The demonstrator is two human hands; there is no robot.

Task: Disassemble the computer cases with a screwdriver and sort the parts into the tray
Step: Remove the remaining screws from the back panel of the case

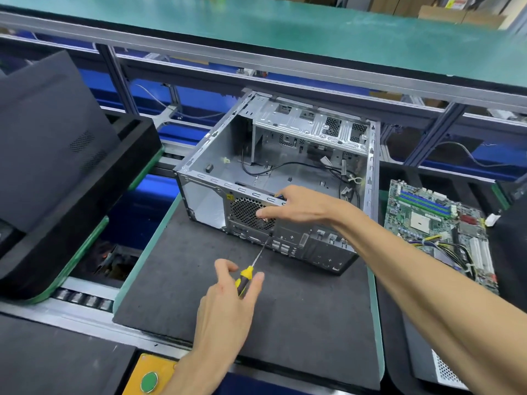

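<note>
Head view: the left hand [228,292] pinches the screwdriver [247,273], its tip against the computer case [273,178] rear, just below where the right hand [296,206] grips the rim.

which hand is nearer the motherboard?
Right. The right hand grips the case's rear top edge, left of the motherboard. The left hand holds the screwdriver lower and farther left.
</note>
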